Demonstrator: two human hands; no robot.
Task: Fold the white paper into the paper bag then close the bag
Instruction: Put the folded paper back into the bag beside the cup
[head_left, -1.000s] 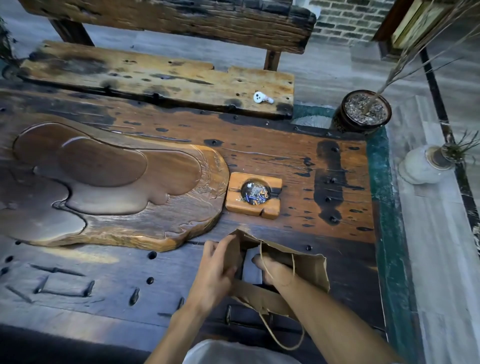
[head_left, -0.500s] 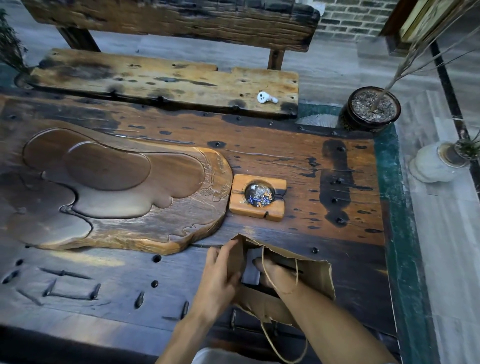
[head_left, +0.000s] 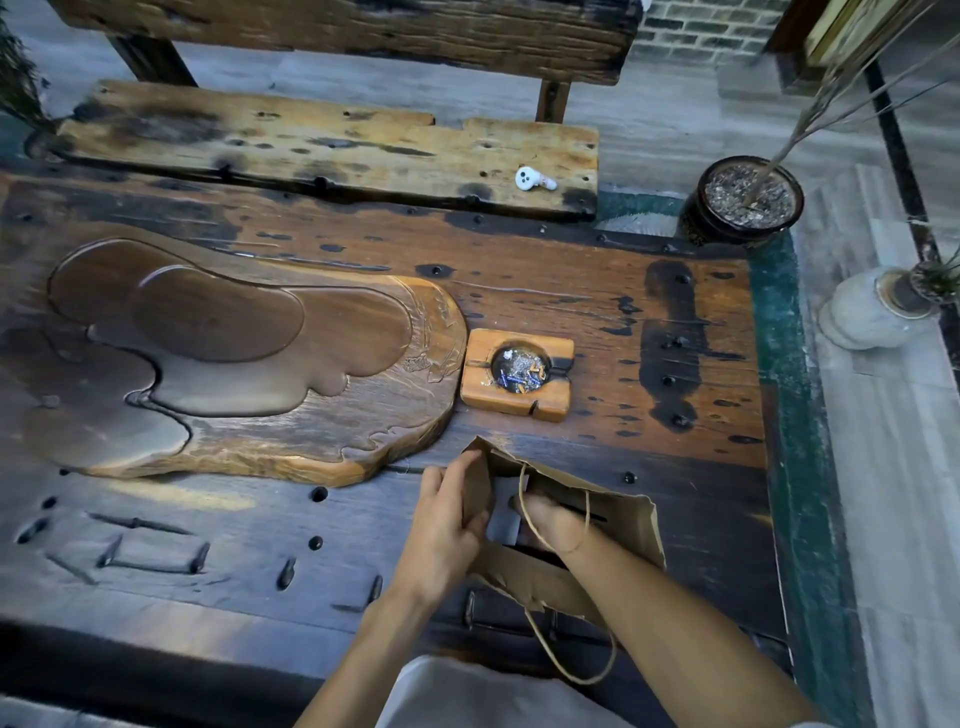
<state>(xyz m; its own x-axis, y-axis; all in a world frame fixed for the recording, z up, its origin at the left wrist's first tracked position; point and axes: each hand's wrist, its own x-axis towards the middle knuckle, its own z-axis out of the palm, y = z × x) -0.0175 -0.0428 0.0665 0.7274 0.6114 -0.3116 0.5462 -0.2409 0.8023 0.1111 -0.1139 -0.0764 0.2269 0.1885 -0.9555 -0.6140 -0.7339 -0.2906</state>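
A brown paper bag (head_left: 631, 525) with string handles lies near the front right of the dark wooden table (head_left: 208, 561), its mouth facing me. My left hand (head_left: 447, 519) grips the bag's left rim and holds the mouth apart. Reaching into the opening, my right hand (head_left: 550, 522) has its fingers hidden inside. The white paper (head_left: 503, 512) shows as a folded pale strip between both hands, partly inside the bag. I cannot tell whether my right fingers hold it.
A square wooden ashtray (head_left: 517, 374) sits just beyond the bag. A large carved wooden tray (head_left: 234, 364) fills the table's left. Behind, a bench carries a small white object (head_left: 535, 179). A potted plant (head_left: 748, 200) and a pale vase (head_left: 872, 306) stand on the floor, right.
The view shifted slightly. Both hands stay at the bag's mouth, with my right hand a little deeper inside.
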